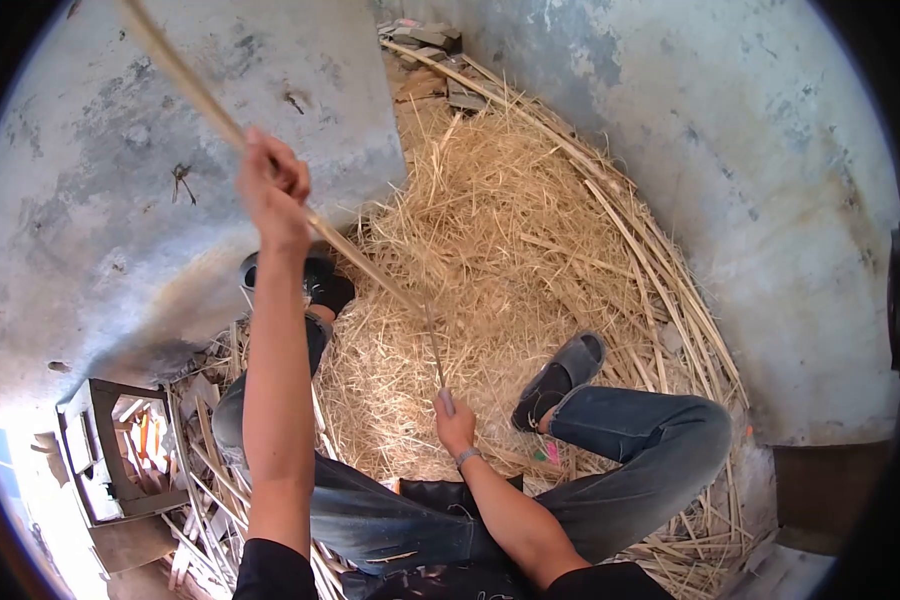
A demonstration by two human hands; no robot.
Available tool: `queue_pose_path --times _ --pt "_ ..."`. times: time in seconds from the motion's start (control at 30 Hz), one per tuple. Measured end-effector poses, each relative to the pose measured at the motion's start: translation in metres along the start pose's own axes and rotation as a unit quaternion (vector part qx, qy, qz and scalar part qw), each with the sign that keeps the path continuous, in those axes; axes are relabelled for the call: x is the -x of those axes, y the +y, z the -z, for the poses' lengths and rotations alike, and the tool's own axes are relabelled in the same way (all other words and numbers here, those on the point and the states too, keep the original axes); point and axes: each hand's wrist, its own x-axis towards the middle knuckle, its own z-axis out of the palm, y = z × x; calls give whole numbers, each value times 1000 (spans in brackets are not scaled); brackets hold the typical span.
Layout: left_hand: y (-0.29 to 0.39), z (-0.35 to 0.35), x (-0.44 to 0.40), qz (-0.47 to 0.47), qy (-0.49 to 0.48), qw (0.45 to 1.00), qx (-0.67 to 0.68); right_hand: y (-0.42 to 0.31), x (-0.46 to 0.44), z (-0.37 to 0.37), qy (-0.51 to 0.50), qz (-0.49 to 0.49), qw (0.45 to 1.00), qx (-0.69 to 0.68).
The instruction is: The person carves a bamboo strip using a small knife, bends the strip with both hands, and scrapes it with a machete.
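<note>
My left hand [276, 190] is raised at the left, fingers wrapped round a long bamboo strip [355, 255]. The strip slants from the top left down to a lower end above the shavings between my feet. Low in the middle, my right hand [455, 425] grips the handle of a knife [434, 345], its thin blade pointing up and away from me. The blade's tip meets or overlaps the strip's lower end; whether it cuts into it, I cannot tell. Pale curled shavings [470, 220] are heaped on the floor beneath both.
Several long bamboo strips [660, 250] lie along the curved wall [790, 180] at the right. An old box-like frame [120, 450] stands at the lower left beside more strips. Stone pieces [425, 40] are stacked at the back. My slippered foot [560, 380] rests on the shavings.
</note>
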Motion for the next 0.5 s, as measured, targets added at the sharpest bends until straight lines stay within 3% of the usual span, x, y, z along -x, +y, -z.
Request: queue_pose_path --times 0.1,0.17,0.2,0.23,0.3,0.4,0.47,0.5 --pt "54 0 0 -19 24 999 14 -32 4 11 -51 -62 986 -143" --pt "72 6 -5 -34 50 998 11 -81 20 33 -25 62 962 -266" --pt "77 10 -7 -34 55 998 5 -91 17 37 -26 67 962 -264" --pt "80 14 -9 -34 58 998 -2 -101 15 40 10 132 953 -272" --pt "65 11 -10 -39 97 994 -18 -124 16 50 37 205 939 -275" --pt "5 16 -6 -51 163 985 -39 -173 18 80 6 206 902 -379" --pt "-24 30 0 -54 131 989 -41 -180 -2 94 -5 225 920 -320" --pt "-30 33 0 -58 96 993 -42 -189 -10 102 45 302 920 -247"
